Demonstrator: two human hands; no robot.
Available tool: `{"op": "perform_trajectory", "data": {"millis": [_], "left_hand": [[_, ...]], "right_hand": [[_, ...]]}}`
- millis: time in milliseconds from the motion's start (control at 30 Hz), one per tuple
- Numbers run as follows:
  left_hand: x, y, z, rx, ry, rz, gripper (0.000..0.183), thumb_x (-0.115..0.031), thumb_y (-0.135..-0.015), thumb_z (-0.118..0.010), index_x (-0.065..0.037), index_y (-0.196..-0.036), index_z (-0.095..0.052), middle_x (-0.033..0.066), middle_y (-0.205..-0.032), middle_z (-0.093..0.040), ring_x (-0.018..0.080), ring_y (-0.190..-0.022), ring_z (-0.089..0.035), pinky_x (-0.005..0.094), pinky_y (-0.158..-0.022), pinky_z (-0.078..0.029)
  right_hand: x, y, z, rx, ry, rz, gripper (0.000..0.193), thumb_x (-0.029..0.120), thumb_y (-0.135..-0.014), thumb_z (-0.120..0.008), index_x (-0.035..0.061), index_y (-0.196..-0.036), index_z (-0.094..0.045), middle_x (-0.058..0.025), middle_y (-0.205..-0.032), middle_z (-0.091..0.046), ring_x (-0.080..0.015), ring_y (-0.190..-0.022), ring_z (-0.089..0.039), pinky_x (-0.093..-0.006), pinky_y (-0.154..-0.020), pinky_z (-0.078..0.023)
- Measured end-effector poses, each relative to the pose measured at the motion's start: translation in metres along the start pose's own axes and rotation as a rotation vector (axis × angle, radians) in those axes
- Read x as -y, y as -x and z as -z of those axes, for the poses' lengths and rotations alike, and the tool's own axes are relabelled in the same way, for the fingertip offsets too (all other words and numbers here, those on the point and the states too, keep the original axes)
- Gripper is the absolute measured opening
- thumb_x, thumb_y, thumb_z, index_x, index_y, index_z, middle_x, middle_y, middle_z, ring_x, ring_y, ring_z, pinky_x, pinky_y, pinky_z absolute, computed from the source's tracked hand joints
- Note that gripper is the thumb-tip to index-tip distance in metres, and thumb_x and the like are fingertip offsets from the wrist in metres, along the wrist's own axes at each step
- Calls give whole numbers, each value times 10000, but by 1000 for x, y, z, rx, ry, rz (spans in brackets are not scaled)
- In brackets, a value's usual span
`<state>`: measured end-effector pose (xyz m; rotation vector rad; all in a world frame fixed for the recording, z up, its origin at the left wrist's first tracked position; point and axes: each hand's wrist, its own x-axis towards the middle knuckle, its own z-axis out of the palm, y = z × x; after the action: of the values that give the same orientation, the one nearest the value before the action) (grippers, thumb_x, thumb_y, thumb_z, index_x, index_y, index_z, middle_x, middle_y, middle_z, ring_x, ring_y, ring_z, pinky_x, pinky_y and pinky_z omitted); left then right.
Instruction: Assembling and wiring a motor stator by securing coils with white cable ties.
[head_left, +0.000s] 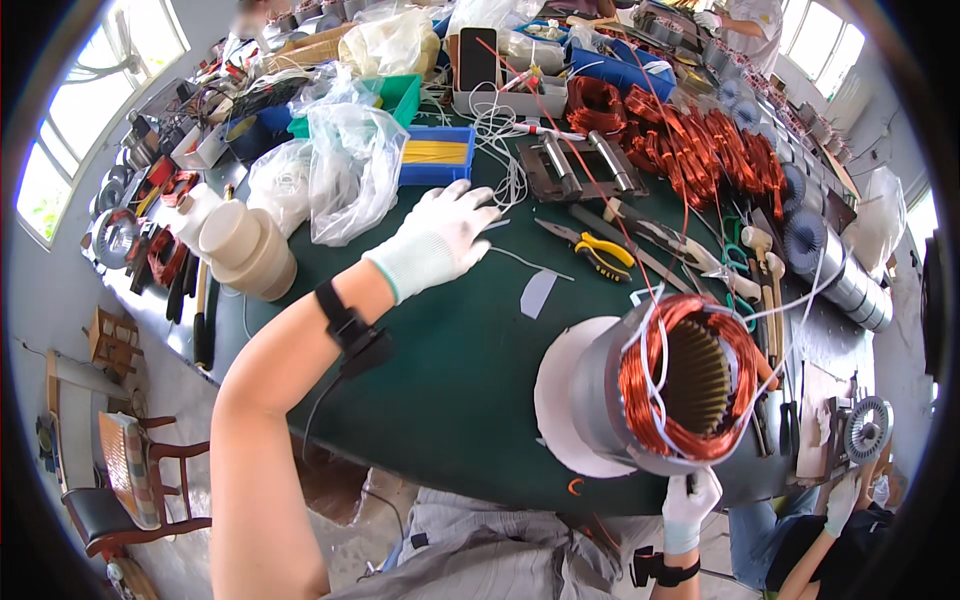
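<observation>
A stator [600,400], a grey metal ring wound with copper coils [645,385] and tied with white cord, stands at the right front of the green table mat on a round white base [560,400]. My right hand [692,500], in a white glove, is closed at its near lower rim; a small dark thing shows at the fingers, too small to name. My left hand [440,235], also gloved, is over the middle of the mat with bent fingers. A thin pale piece [497,225] sticks out at its fingertips. Close by lie a white cord [530,262] and a paper scrap [538,293].
Yellow-handled pliers [600,255], hammers [757,240] and other tools lie at the right. Behind are copper coil bundles [700,150], a blue tray [437,155], plastic bags [355,165] and a phone [479,60]. Beige plastic containers [248,250] stand left. A co-worker's gloved hand [842,500] is far right.
</observation>
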<state>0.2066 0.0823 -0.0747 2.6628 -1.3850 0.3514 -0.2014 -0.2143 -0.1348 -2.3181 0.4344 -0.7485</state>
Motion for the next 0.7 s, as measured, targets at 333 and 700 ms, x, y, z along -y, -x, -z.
{"op": "perform_trajectory", "data": {"millis": [333, 700], "left_hand": [[63, -61, -16, 148, -560, 185, 227, -284, -930, -560, -113, -948, -708, 97, -1037, -710, 276, -1173, -594, 424, -1036, -405], [223, -195, -78, 63, -300, 319, 262, -188, -875, -560, -23, -935, -753, 237, -1028, -713, 400, -995, -686, 464, -862, -555]], "right_hand": [[-20, 12, -5, -7, -22, -94, 262, 97, -864, -663, -58, -1075, -681, -101, -963, -734, -170, -832, -690, -298, -767, -542], [-35, 23, -14, -53, -109, -220, 222, 73, -819, -659, -22, -1014, -704, -99, -881, -732, -231, -763, -704, -305, -705, -532]]}}
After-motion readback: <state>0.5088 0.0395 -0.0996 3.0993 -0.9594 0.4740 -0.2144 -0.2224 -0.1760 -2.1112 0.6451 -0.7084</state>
